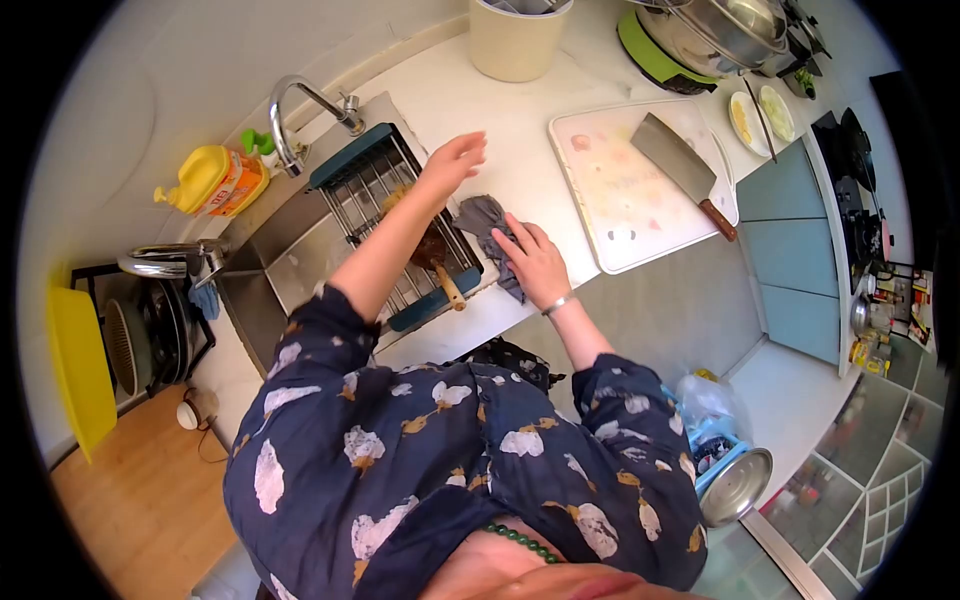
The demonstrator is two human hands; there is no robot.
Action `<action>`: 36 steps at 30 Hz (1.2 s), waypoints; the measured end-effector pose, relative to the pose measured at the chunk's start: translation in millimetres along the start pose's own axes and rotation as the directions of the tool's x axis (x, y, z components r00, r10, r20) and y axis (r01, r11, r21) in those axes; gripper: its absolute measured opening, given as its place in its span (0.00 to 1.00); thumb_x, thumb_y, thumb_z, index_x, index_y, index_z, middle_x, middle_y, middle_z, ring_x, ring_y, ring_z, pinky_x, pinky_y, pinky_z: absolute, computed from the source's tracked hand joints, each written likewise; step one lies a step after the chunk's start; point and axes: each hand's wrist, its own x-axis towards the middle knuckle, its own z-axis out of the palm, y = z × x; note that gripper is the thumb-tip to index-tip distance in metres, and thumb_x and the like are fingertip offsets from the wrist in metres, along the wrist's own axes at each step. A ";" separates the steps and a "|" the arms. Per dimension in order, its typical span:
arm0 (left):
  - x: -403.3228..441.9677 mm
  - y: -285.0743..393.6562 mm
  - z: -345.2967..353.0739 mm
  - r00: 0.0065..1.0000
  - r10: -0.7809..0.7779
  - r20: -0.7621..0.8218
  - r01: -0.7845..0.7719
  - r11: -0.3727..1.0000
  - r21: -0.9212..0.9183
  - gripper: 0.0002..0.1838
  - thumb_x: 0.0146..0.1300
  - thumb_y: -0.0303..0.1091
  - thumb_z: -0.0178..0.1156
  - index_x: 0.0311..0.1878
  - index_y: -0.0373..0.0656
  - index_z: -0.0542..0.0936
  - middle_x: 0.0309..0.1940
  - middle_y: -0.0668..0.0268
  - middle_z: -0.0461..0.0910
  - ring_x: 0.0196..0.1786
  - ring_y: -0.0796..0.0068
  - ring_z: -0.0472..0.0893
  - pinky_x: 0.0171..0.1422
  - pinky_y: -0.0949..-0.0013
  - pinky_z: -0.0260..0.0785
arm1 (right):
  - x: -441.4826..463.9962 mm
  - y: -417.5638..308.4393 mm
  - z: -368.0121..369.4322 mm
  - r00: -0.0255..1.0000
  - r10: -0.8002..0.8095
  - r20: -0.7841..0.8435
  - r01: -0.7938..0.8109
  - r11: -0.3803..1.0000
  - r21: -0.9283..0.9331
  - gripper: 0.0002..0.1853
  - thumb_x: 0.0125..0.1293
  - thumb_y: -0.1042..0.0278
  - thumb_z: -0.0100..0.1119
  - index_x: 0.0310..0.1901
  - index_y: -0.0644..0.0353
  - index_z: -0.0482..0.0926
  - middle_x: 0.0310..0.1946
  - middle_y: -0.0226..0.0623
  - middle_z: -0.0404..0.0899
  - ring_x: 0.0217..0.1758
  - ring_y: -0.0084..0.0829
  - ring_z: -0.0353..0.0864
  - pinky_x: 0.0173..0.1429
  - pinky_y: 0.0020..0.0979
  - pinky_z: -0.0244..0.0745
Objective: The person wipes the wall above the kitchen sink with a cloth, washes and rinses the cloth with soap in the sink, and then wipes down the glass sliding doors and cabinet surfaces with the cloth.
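Looking through the head view, I have the gray cloth (pixel 484 216) on the counter (pixel 510 115), under the fingers of my right hand (pixel 535 264); they are spread and slightly bent over it, pressing it rather than clenched around it. My left hand (pixel 457 164) is released, its fingers loosely curled and holding nothing, above the cloth's far end. Just left of the cloth and those right fingers is the draining rack (pixel 350 153) over the sink (pixel 300 265), with a wooden-handled item (pixel 451 289) on it. Right of my right fingers, the cleaver (pixel 672 158) lies on the cutting board (pixel 600 190).
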 end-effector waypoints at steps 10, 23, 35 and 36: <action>-201.1 -34.1 -94.1 0.943 -0.145 -0.300 0.128 0.989 -0.078 0.16 0.68 0.35 0.50 0.57 0.42 0.73 0.51 0.65 0.76 0.46 0.77 0.76 0.48 0.74 0.69 | -50.2 13.9 19.5 0.942 0.324 -0.091 -0.334 0.929 -0.157 0.20 0.52 0.72 0.60 0.50 0.61 0.74 0.55 0.37 0.70 0.48 0.41 0.69 0.53 0.36 0.70; -276.0 -49.4 -105.9 0.864 -0.219 -0.454 0.131 0.967 -0.218 0.14 0.68 0.33 0.50 0.53 0.41 0.75 0.47 0.65 0.77 0.44 0.77 0.77 0.47 0.74 0.69 | 125.5 32.8 74.3 0.745 0.593 -0.307 -0.658 0.728 -0.192 0.32 0.59 0.52 0.56 0.60 0.67 0.66 0.62 0.50 0.63 0.57 0.49 0.64 0.63 0.43 0.56; -276.4 -27.6 -114.3 0.818 -0.179 -0.547 0.118 0.982 -0.145 0.14 0.68 0.33 0.50 0.53 0.39 0.74 0.44 0.65 0.78 0.44 0.78 0.77 0.47 0.76 0.69 | 217.6 -78.7 112.3 0.963 0.064 -0.261 0.100 0.816 0.569 0.11 0.46 0.77 0.56 0.35 0.60 0.79 0.35 0.44 0.78 0.45 0.45 0.74 0.53 0.40 0.68; -272.7 -29.3 -114.5 0.834 -0.164 -0.527 0.115 0.986 -0.124 0.13 0.68 0.33 0.50 0.53 0.39 0.74 0.44 0.65 0.78 0.44 0.78 0.77 0.47 0.76 0.69 | 201.1 -54.1 100.4 0.940 0.148 -0.306 0.038 0.849 0.527 0.11 0.46 0.77 0.56 0.35 0.60 0.79 0.36 0.44 0.78 0.45 0.45 0.74 0.53 0.40 0.67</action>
